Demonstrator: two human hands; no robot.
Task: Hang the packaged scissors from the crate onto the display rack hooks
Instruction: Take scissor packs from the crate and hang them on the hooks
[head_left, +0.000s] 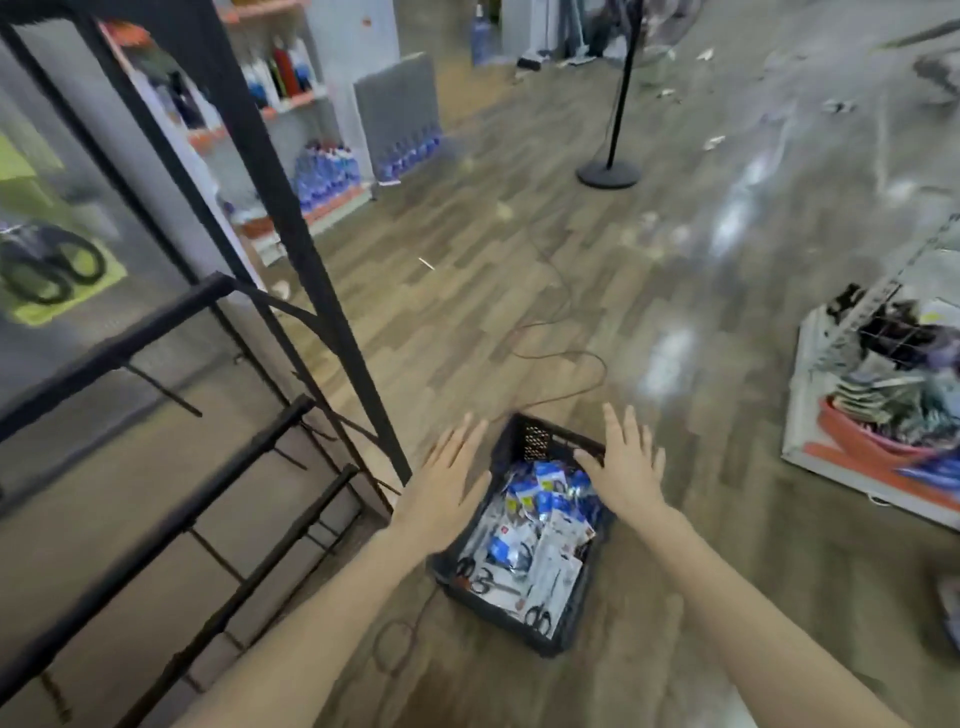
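Both hands reached out over the floor, palms down and fingers spread straight, holding nothing. The left hand (447, 483) hovered over the near-left edge of the crate (569, 631), and the right hand (626, 467) hovered over its far-right corner — whether either touched the rim could not be told from this view. Between and just below the two hands sat the dark plastic crate on the wooden floor (467, 312), filled with a loose heap of packaged scissors (540, 525): blue-and-white cards toward the fingertips, white cards with black-handled scissors toward the wrists.

To the left of the left hand stood the black display rack (270, 187), its slanted upright passing just beyond the fingers, with horizontal bars and thin hooks (166, 395) stepping down beside the forearm. Higher up and far to the left, one pack of black-handled scissors on a yellow-green card (52, 270) hung blurred at the frame's edge.

A thin cable (571, 358) looped across the floor beyond the crate. Well to the right of the right hand lay a flat box holding an orange basin of mixed goods (883, 415). Far beyond the hands were shelves of bottles (291, 78) and the round base of a black stand (608, 171) — all soft with motion blur.
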